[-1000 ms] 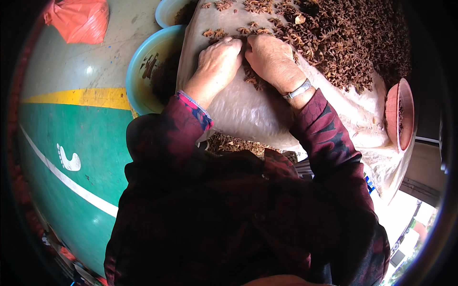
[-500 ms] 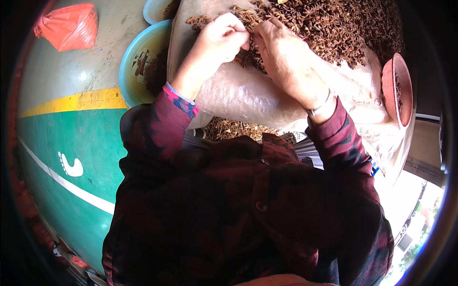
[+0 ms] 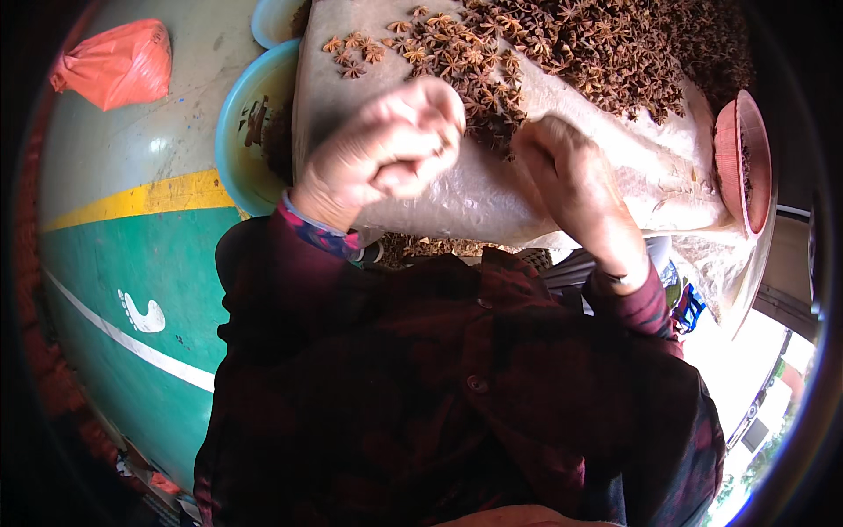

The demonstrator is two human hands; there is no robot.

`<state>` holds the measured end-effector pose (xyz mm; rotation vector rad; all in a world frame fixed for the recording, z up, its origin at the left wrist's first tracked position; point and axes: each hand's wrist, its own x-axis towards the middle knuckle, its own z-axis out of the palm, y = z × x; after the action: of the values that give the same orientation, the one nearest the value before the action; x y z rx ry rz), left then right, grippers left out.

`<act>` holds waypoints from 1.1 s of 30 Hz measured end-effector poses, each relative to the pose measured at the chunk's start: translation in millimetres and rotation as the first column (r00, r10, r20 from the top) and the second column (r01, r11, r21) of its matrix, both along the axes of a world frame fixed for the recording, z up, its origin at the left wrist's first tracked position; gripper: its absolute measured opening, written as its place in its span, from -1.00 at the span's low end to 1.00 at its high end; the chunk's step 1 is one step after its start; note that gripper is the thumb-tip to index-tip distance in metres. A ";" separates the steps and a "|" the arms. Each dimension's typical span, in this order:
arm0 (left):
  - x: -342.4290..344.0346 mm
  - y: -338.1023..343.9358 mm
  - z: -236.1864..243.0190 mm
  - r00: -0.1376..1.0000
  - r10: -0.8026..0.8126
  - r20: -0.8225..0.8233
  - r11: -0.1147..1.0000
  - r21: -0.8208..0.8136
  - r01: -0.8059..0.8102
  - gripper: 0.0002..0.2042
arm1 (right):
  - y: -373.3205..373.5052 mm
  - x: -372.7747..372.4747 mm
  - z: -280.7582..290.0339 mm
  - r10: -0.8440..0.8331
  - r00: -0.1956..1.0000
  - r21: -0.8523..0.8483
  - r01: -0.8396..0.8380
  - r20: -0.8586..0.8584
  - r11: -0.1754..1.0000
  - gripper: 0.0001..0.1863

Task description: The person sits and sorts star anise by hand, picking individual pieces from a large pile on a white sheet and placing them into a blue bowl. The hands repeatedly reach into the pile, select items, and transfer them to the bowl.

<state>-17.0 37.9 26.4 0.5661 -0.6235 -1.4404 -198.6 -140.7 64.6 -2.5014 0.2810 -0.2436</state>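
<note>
A large heap of brown star anise (image 3: 597, 53) covers the far part of a work surface wrapped in clear plastic sheeting (image 3: 465, 189). Several loose pods lie apart at its left. My left hand (image 3: 386, 140) is raised over the plastic just before the near pods, its fingers curled and smeared by motion. Close to the near edge of the heap, my right hand (image 3: 571, 171) has its fingers bent inward and turned down. Whatever either hand may hold is hidden.
Left of the surface stands a light-blue basin (image 3: 230, 114) with dark pieces in it, and another blue basin (image 3: 274, 19) beyond. A pink basket (image 3: 736, 167) sits at the right edge. A tied red plastic bag (image 3: 123, 66) lies on the floor. More pods lie below the near edge.
Both hands have drawn back toward me from the pods and moved apart, the left one leftward and the right one rightward. More of the near pods show.
</note>
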 end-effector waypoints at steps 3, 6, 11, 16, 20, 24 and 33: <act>12.7 1.7 -2.8 0.951 0.308 0.023 0.950 0.036 -0.309 -0.84 | -6.3 -15.1 6.1 0.275 0.959 0.306 -0.244 -0.064 0.920 -0.90; 9.6 -9.3 -13.0 0.640 0.430 0.636 0.863 -0.080 -0.500 -0.86 | -4.3 -10.1 -6.8 0.236 0.968 0.116 -0.244 0.084 0.963 -0.86; -14.3 -17.8 -27.4 -0.349 0.147 0.926 0.827 -0.309 -0.470 -0.85 | -11.9 12.0 -36.6 0.191 0.979 -0.403 -0.144 0.078 0.904 -0.77; -11.9 -1.6 -27.1 -0.359 0.137 0.923 0.841 -0.300 -0.450 -0.81 | -40.1 4.7 -42.3 -0.149 0.989 -0.329 0.138 -0.010 0.934 -0.71; -16.6 6.8 -32.3 -0.422 0.143 0.895 0.833 -0.339 -0.437 -0.78 | -46.7 0.3 -38.7 -0.144 0.966 -0.253 0.197 0.215 0.947 -0.76; -12.3 4.8 -38.5 -0.381 0.222 0.898 0.791 -0.394 -0.468 -0.82 | -33.4 11.9 -24.3 0.097 0.962 -0.271 -0.025 0.255 0.962 -0.78; 38.2 17.3 -27.7 0.726 0.682 0.093 0.683 0.273 -0.677 -0.72 | -14.7 75.8 -7.9 0.430 0.900 -0.606 -0.383 -0.074 0.697 -0.73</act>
<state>21.2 55.2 -1.3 0.9068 -0.1325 -0.8105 -122.8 -155.3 56.7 -3.0943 -0.4758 -0.2723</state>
